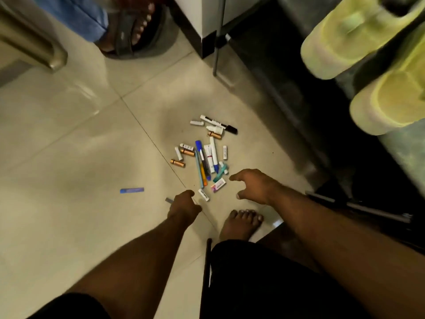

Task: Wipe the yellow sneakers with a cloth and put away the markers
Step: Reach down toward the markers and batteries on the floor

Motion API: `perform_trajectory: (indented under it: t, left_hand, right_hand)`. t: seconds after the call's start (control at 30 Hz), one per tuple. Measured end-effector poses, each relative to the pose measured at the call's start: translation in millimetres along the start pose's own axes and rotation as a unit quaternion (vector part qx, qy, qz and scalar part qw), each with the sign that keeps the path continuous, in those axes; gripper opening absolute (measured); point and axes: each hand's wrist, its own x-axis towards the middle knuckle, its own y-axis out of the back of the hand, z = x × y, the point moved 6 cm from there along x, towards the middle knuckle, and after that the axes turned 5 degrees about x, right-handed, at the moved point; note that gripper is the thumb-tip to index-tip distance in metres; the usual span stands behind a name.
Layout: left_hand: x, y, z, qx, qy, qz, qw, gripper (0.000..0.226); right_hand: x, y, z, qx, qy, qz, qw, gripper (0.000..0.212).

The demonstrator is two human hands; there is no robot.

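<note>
- The tiled floor carries everything.
- Two yellow sneakers sit on a dark shelf at upper right, well apart from the hands.
- The left hand is curled around a small grey stick, low over the floor.
- The right hand is loosely spread and holds nothing, just beside the pile.
- The markers lie scattered in a pile with batteries and small tubes.
- A blue marker lies alone, left of the pile.
</note>
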Motion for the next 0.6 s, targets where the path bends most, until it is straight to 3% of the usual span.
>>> perform_trajectory:
  t: [0.1, 0.23, 0.47, 0.6]
  left_hand:
    - [16.5, -23.1, -0.9, -0.084, 0.052, 0.022, 0.995, 0.067]
    - [32.3, -46.1, 3.3, -0.124, 0.063, 0.061, 0.988, 0.073]
    - [47.3, -64.7, 0.0, -0.079, 0.019, 0.139, 0.987, 0.062]
    - [51.5, -65.1, -1.4, -0.01, -0.016, 0.134, 0.991, 0.059]
  right_hand:
    - [33.0, -34.3, 9.5, -0.024, 0.037, -0.015, 0.999, 0.063]
    - [63.4, -61.8, 14.5, -0.106, 0.083, -0.014, 0.991, 0.062]
    - [94.9, -79.0, 8.9, -0.297, 0.137, 0.073, 0.942, 0.058]
    - [97.4, -83.9, 15.2, -0.329, 0.139, 0.076, 0.931, 0.046]
